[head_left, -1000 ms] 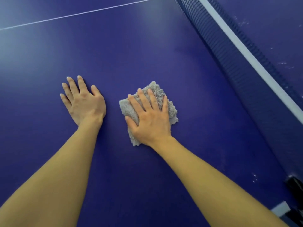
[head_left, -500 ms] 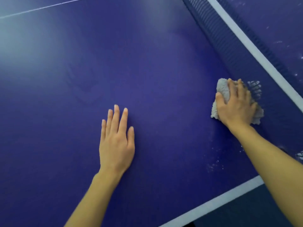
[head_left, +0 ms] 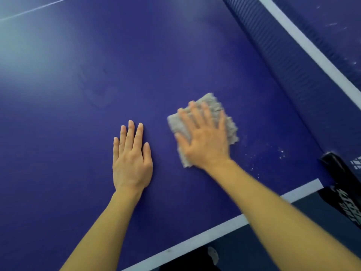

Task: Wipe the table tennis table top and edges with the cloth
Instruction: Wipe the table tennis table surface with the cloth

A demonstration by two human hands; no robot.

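The left hand (head_left: 131, 159) lies flat and open, palm down, fingers together and pointing away, on the blue worktop (head_left: 78, 114); it holds nothing. Just to its right, apart from it, the right hand (head_left: 205, 137) is spread flat on the one grey cloth (head_left: 211, 106), pressing it to the surface rather than gripping it; this hand is blurred. The cloth is a rumpled, folded pad near the worktop's near edge, its long axis running from near-left to far-right, toward the net (head_left: 289, 61). Pale specks (head_left: 281, 151) dot the surface right of the cloth. A white line (head_left: 195, 245) borders the near edge. The net with its white top band crosses the upper right, ending at a black post (head_left: 336, 167). Two hands, one cloth, one net.
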